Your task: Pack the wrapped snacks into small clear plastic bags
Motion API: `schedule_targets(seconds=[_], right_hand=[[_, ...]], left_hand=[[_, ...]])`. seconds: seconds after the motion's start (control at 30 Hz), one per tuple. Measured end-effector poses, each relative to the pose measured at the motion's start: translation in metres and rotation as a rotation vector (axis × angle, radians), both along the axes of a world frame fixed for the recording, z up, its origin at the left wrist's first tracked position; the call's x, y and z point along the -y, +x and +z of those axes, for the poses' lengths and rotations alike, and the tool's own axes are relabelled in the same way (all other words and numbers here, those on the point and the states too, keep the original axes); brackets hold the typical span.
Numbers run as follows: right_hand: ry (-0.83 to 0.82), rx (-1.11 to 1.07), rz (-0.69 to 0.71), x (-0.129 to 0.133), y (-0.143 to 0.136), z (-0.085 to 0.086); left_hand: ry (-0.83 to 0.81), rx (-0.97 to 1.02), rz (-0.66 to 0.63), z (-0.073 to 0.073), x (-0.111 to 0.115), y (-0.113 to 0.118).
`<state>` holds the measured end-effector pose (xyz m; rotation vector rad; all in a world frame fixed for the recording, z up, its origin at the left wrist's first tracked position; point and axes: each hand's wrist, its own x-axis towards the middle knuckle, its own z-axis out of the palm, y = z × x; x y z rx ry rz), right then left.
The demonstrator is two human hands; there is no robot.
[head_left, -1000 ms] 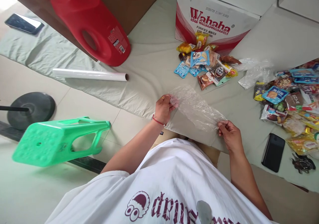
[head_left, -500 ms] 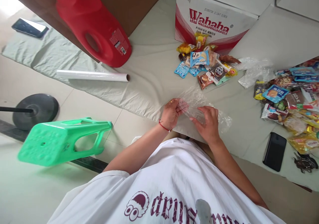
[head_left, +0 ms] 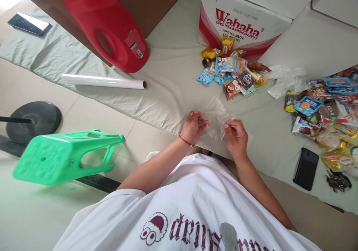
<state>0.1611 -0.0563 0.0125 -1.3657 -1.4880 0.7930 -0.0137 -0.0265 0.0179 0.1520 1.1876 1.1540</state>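
Note:
A clear plastic bag (head_left: 217, 117) is stretched between my two hands, low over the cloth-covered surface. My left hand (head_left: 193, 127), with a red string at the wrist, is closed on the bag's left side. On the other side my right hand (head_left: 236, 136) pinches the crumpled plastic between thumb and fingers. Beyond the hands lies a small pile of wrapped snacks (head_left: 226, 65), resting against a white and red carton (head_left: 237, 24). Some crumpled clear plastic (head_left: 288, 81) is to the right of that pile.
More wrapped snacks (head_left: 321, 113) are heaped at the right, near a black phone (head_left: 305, 169) and keys (head_left: 338, 181). Leftward are a white roll (head_left: 103, 82), a red jug (head_left: 112, 31), another phone (head_left: 30, 24), a green stool (head_left: 69, 156) and a round black base (head_left: 33, 121).
My right hand has gone from spread fingers to a pinch on the bag. The plastic between my hands has shifted and bunched near the right fingers. The view has moved slightly.

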Motion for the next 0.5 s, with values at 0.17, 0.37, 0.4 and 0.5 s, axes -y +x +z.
schedule_targets(seconds=[0.17, 0.37, 0.4, 0.5], right_hand=[[-0.252, -0.338, -0.148, 0.001, 0.012, 0.015], [-0.411, -0.385, -0.270, -0.028, 0.059, 0.016], [-0.424, -0.387, -0.284, -0.031, 0.067, 0.014], [-0.430, -0.396, -0.330, -0.036, 0.079, 0.003]], left_hand=[[0.124, -0.361, -0.049, -0.015, -0.014, -0.013], [0.369, -0.874, -0.287, -0.027, -0.052, -0.036], [0.393, -0.974, -0.302, -0.029, -0.059, -0.037], [0.431, -1.178, -0.223, -0.032, -0.075, -0.035]])
